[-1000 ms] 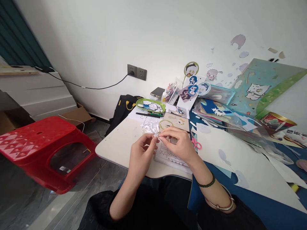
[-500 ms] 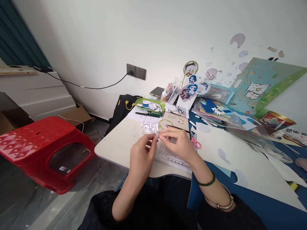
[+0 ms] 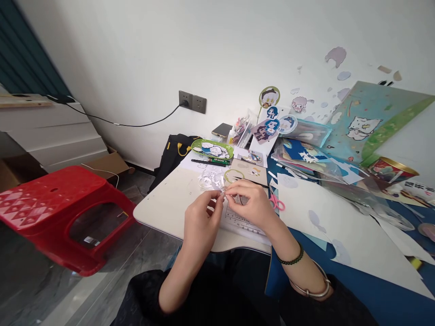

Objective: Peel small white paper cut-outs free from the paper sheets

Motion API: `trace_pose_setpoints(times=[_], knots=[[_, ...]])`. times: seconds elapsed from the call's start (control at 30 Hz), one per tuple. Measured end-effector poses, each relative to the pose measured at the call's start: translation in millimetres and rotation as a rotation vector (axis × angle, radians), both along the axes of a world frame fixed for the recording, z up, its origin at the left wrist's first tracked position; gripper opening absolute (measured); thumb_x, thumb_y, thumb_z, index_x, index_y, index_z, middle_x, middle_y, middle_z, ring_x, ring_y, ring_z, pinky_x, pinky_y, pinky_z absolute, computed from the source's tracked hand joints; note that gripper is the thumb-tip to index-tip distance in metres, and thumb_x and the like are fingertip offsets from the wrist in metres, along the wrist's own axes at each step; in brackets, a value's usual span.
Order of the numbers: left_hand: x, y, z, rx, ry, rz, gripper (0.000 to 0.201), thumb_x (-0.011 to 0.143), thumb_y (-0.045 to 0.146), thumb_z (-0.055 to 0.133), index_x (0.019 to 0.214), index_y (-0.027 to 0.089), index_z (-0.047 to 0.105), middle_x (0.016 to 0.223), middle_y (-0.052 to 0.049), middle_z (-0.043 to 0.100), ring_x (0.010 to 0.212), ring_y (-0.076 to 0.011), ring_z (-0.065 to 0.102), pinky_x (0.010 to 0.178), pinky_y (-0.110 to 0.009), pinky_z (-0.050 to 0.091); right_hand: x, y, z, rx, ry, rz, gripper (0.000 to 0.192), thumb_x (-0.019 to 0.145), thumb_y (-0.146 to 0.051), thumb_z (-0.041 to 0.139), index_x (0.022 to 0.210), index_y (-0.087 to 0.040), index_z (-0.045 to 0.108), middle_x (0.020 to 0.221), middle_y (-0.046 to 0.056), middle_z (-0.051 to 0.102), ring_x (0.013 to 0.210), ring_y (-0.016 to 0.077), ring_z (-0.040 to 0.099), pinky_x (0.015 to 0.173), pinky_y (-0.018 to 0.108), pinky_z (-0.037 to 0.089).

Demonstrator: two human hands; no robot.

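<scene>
My left hand (image 3: pixel 202 215) and my right hand (image 3: pixel 253 201) meet over the front of the cream table (image 3: pixel 170 199). Thumb and fingertips of each are pinched on one small whitish paper piece (image 3: pixel 223 193), mostly covered by the fingers. Just beyond the fingertips lies a heap of white paper scraps (image 3: pixel 208 177). A printed sheet (image 3: pixel 238 222) is under the hands. Pink-handled scissors (image 3: pixel 278 203) rest right of my right hand, their blades partly hidden. Behind that hand are a thin black stick (image 3: pixel 254 182) and a pale green ring cutout (image 3: pixel 234 172).
A green tray (image 3: pixel 193 148) with paper cutouts stands at the back, pens (image 3: pixel 207 162) before it. White sheets (image 3: pixel 326 222) cover the blue surface at right, near plastic sleeves and a round tin (image 3: pixel 394 173). A red stool (image 3: pixel 54 190) stands left on the floor.
Both hands stay almost in place, still pinching at the same spot. My right fingers have shifted slightly, and the view has moved a little.
</scene>
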State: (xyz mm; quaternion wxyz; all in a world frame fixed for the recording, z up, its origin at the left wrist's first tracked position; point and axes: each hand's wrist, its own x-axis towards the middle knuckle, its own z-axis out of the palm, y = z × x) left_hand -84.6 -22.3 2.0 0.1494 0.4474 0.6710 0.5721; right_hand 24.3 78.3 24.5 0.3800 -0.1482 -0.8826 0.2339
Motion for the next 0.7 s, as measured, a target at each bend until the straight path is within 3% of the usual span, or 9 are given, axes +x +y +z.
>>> trace_pose_setpoints(times=[0.17, 0.3, 0.37, 0.43, 0.6, 0.7], knots=[[0.0, -0.3, 3.1, -0.020, -0.010, -0.039, 0.015, 0.085, 0.032, 0.054, 0.081, 0.020, 0.060, 0.075, -0.002, 0.065, 0.061, -0.0140, 0.059, 0.051, -0.022, 0.043, -0.2, 3.5, -2.4, 0.160, 0.045, -0.132, 0.019, 0.076, -0.010, 0.053, 0.075, -0.022, 0.067, 0.081, 0.003, 0.069, 0.077, 0.0174, 0.062, 0.073, 0.032, 0.052], [0.7, -0.7, 4.2, -0.035, -0.009, -0.058, 0.013, 0.084, 0.029, 0.054, 0.075, 0.019, 0.058, 0.067, 0.001, 0.061, 0.053, -0.0107, 0.052, 0.050, -0.022, 0.041, 4.0, 12.4, -2.6, 0.106, 0.171, -0.470, 0.015, 0.077, -0.013, 0.054, 0.072, -0.021, 0.066, 0.077, 0.003, 0.068, 0.057, 0.0144, 0.054, 0.057, 0.030, 0.048], [0.7, -0.8, 4.7, -0.038, -0.027, -0.060, 0.014, 0.083, 0.028, 0.054, 0.074, 0.019, 0.057, 0.067, 0.001, 0.059, 0.053, -0.0104, 0.051, 0.050, -0.022, 0.042, 5.5, 15.8, -2.8, 0.057, 0.190, -0.561, 0.014, 0.077, -0.015, 0.055, 0.070, -0.021, 0.066, 0.074, 0.003, 0.067, 0.052, 0.0135, 0.051, 0.054, 0.031, 0.046], [-0.2, -0.8, 5.3, -0.026, -0.093, -0.058, 0.014, 0.083, 0.030, 0.055, 0.075, 0.019, 0.057, 0.069, 0.001, 0.058, 0.057, -0.0117, 0.054, 0.051, -0.022, 0.043, 5.2, 16.6, -3.5, 0.006, 0.141, -0.502, 0.014, 0.078, -0.016, 0.056, 0.070, -0.021, 0.067, 0.073, 0.003, 0.067, 0.053, 0.0140, 0.052, 0.055, 0.031, 0.046], [-4.8, -0.3, 7.1, 0.027, -0.384, -0.062, 0.018, 0.082, 0.035, 0.058, 0.088, 0.018, 0.058, 0.068, 0.001, 0.061, 0.058, -0.0127, 0.058, 0.052, -0.023, 0.047, 0.8, 11.4, -6.3, -0.058, -0.112, -0.127, 0.014, 0.082, -0.019, 0.061, 0.084, -0.024, 0.073, 0.088, 0.003, 0.072, 0.081, 0.0194, 0.063, 0.074, 0.034, 0.051], [-6.4, 0.4, 7.3, 0.075, -0.480, -0.089, 0.021, 0.080, 0.035, 0.060, 0.089, 0.017, 0.057, 0.073, -0.001, 0.064, 0.057, -0.0116, 0.057, 0.051, -0.022, 0.046, 0.2, 9.6, -6.3, -0.054, -0.160, -0.105, 0.017, 0.083, -0.018, 0.060, 0.091, -0.024, 0.073, 0.093, 0.004, 0.072, 0.091, 0.0211, 0.063, 0.082, 0.037, 0.049]])
